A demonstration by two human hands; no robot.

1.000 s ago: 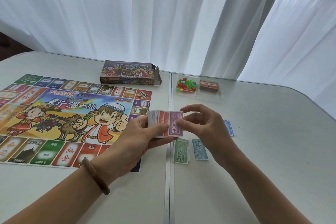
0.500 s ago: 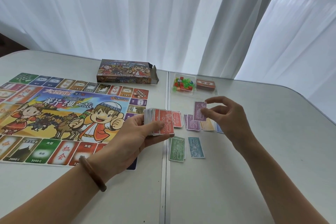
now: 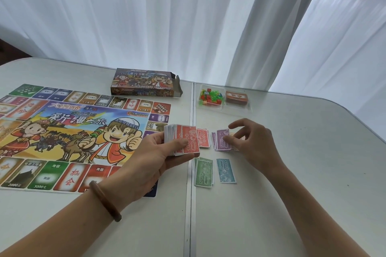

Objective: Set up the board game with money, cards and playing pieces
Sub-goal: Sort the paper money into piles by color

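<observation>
Four colour piles show on the counter [image 3: 292, 173], just at 3 o'clock of the board [image 3: 73, 129]: red pile [image 3: 203, 138] and purple pile [image 3: 218, 147] in the far row, green pile [image 3: 203, 172] and blue bill [image 3: 226, 171] at 6 o'clock from those. The left hand [image 3: 154, 158] grips the stack of bills [image 3: 183, 140], thumb across the red top one. The right hand [image 3: 254, 144] pinches a purple bill [image 3: 222, 139] right on its pile.

My tip for this bit: lay it flat and square before letting go, keep the piles apart, and thumb off one bill at a time. The pieces [image 3: 208, 97] and card deck [image 3: 236, 97] sit up at 12 o'clock.
</observation>
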